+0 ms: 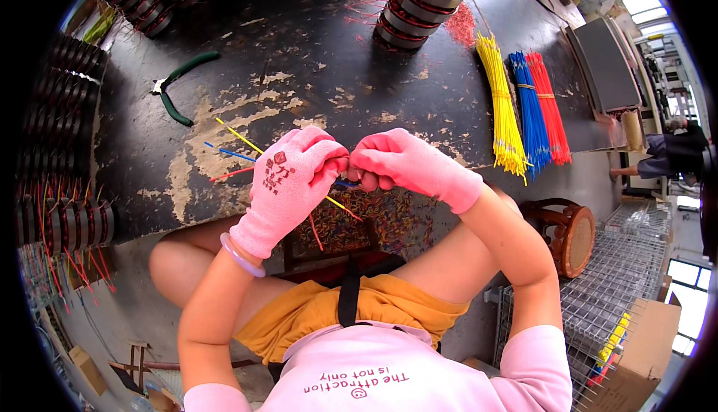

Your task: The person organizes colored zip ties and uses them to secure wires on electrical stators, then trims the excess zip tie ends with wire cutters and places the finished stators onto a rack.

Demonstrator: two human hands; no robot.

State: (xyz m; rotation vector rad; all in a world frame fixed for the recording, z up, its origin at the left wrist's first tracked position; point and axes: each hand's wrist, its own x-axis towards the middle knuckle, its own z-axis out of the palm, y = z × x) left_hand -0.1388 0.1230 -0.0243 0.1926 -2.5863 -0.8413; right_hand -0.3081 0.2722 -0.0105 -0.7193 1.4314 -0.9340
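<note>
Both my hands wear pink knit gloves and meet above the table's near edge. My left hand is closed around a yellow wire, a blue wire and a red wire. Their far ends stick out to the left over the worn tabletop, while yellow and red ends hang below the glove toward my lap. My right hand is closed in a pinch, its fingertips against the left hand's. A short blue piece shows between the gloves and runs to the right fingertips; the exact grip is partly hidden.
Green-handled cutters lie on the dark table. Yellow, blue and red wire bundles lie at right. Stacked motor stators stand at the back, more stators at left. Wire scraps litter below.
</note>
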